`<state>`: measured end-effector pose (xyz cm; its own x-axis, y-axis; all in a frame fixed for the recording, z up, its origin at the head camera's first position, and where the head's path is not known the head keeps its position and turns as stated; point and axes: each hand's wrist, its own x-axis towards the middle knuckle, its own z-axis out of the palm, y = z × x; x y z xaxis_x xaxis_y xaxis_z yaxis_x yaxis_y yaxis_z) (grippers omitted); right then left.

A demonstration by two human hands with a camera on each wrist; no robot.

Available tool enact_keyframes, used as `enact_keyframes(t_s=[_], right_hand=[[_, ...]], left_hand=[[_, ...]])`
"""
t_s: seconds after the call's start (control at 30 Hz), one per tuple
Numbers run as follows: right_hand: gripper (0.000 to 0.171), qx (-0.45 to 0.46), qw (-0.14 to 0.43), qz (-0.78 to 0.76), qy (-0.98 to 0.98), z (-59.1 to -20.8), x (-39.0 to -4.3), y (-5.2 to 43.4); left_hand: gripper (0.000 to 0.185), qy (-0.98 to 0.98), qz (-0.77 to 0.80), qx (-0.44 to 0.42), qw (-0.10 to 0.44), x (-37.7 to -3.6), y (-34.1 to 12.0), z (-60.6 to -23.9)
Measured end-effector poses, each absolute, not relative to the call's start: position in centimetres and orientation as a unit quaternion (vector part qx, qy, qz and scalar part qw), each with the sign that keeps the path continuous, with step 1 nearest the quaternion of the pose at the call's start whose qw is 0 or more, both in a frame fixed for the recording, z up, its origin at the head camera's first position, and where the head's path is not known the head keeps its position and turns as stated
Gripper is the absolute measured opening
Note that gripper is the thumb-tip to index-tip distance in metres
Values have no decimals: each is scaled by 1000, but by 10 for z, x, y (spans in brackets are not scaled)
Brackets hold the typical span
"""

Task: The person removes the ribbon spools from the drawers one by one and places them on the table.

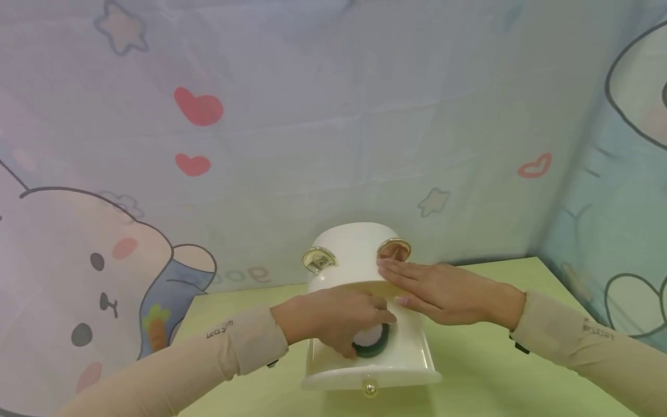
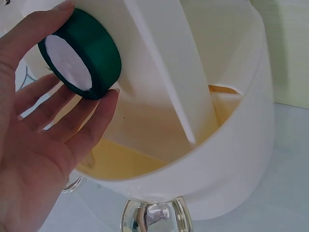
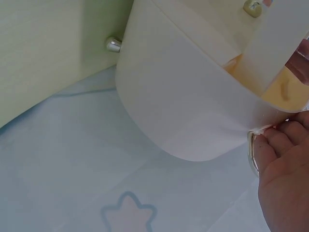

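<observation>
Green table [image 1: 484, 370], printed cloth [image 1: 312, 116] hung behind. On it a white organizer [image 1: 359, 255] with two gold ring handles [image 1: 319, 259] and a small knob [image 1: 369, 388] at the near edge. Right hand [image 1: 443, 292] lies flat on the organizer's top, fingers straight, fingertips by the right ring. Left hand [image 1: 333, 321] pinches a green tape roll [image 2: 79, 53] between thumb and fingertips, just inside the organizer's open compartment.
</observation>
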<state>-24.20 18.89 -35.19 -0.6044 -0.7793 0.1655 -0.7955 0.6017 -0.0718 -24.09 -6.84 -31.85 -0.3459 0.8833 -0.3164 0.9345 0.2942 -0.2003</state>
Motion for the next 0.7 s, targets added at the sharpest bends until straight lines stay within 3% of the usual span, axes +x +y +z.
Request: enact_keyframes(t_s=[0.7], right_hand=[[59, 442, 59, 78, -892, -351, -241, 188]], left_hand=[[72, 802, -188, 563, 72, -240, -67, -316]])
